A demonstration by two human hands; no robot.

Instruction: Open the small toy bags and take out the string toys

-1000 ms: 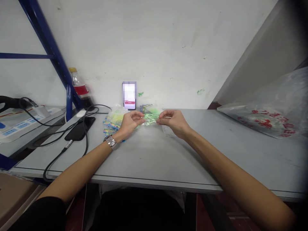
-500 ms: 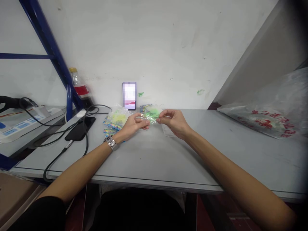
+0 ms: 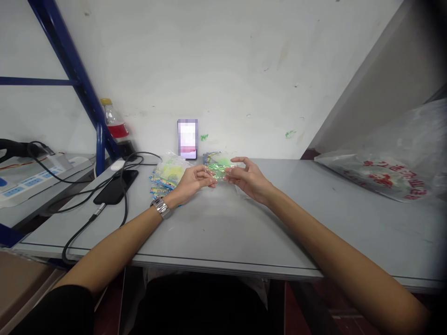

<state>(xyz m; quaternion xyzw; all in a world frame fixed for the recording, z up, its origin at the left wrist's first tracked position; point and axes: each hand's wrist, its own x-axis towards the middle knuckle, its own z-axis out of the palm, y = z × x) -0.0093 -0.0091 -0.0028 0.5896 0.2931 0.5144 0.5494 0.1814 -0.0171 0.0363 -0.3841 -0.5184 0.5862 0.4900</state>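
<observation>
I've got the grey table filling the view, with a big printed plastic bag slumped at its right end and a blue rack post on the left. A black phone lies cabled up on the left side, a soda bottle behind it, and a second phone stands propped against the wall. A stack of colourful packets sits just left of centre.

Now the hands: left hand has its fingertips pinched together on the small clear packet with green contents, held just above the table near the far middle. Right hand meets it from the other side with fingers loosely spread, touching the packet's edge (whether it truly pinches, I cannot tell). I judge that packet light, thin, crinkly and a bit slippery, so best taken by its edges or corners.
</observation>
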